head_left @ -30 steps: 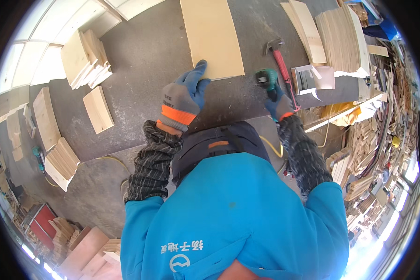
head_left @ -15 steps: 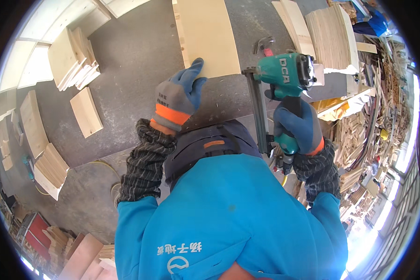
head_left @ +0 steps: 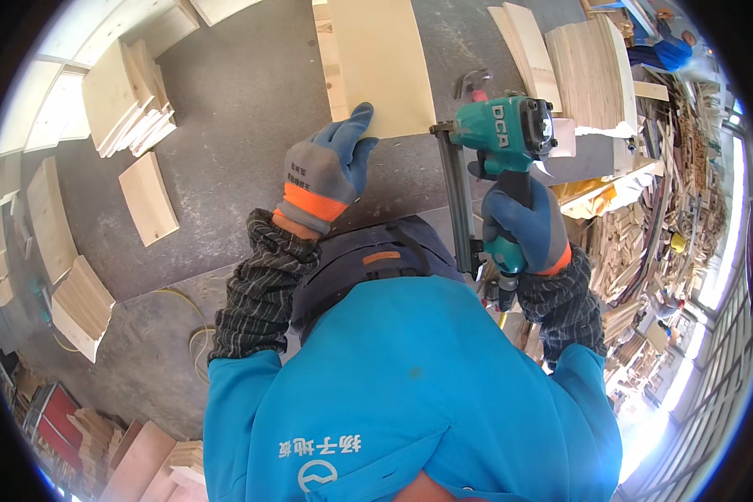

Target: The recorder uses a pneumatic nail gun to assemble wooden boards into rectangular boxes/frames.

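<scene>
Pretty sure I'm looking into a woodworking shop here: stacked boards (head_left: 590, 75) on a big dark bench (head_left: 234, 100), a nail gun (head_left: 498, 134), loose timber (head_left: 644, 226) heaped off to the right.

In the upper left of the frame there is a stack of pale, flat wooden boards (head_left: 113, 100). At the left, a thin yellow hose (head_left: 184, 297) curves over the grey floor (head_left: 146, 360). In the upper right, a person in blue clothing (head_left: 671, 55) is partly visible.
</scene>
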A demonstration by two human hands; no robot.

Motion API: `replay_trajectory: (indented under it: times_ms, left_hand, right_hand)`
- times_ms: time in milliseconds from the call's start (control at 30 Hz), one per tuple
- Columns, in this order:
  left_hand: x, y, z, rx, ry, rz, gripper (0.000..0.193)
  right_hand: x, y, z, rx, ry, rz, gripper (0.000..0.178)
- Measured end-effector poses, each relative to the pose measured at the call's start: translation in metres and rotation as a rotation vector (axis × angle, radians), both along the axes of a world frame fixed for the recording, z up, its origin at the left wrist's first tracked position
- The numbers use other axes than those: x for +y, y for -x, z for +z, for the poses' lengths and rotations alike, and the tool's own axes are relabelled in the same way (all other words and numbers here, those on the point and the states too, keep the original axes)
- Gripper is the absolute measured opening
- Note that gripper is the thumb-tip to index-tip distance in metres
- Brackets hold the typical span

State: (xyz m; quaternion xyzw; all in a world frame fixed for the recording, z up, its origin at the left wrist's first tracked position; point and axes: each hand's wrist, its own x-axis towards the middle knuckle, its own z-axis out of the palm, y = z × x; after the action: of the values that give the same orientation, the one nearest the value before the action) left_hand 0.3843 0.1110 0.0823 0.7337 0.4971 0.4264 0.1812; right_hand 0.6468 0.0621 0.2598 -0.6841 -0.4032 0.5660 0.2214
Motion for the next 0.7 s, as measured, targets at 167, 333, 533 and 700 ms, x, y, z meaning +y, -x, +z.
replay_trajectory:
  times_ms: [167, 333, 533, 700]
  left_hand:
    - [-0.001, 0.0, 0.003, 0.004, 0.017, 0.0, 0.036]
    - [-0.002, 0.001, 0.002, -0.003, 0.012, 0.0, 0.037]
    - [-0.002, 0.001, 0.005, 0.009, 0.039, -0.004, 0.036]
    - [-0.002, 0.002, 0.008, -0.019, 0.06, -0.021, 0.037]
  right_hand:
    - [-0.001, -0.001, 0.0, -0.007, 0.014, 0.019, 0.026]
    - [-0.001, 0.002, -0.003, -0.058, 0.014, 0.019, 0.029]
    - [0.0, 0.002, -0.002, -0.039, 0.034, 0.039, 0.038]
    - [0.002, 0.015, 0.004, -0.101, 0.026, 0.044, 0.06]
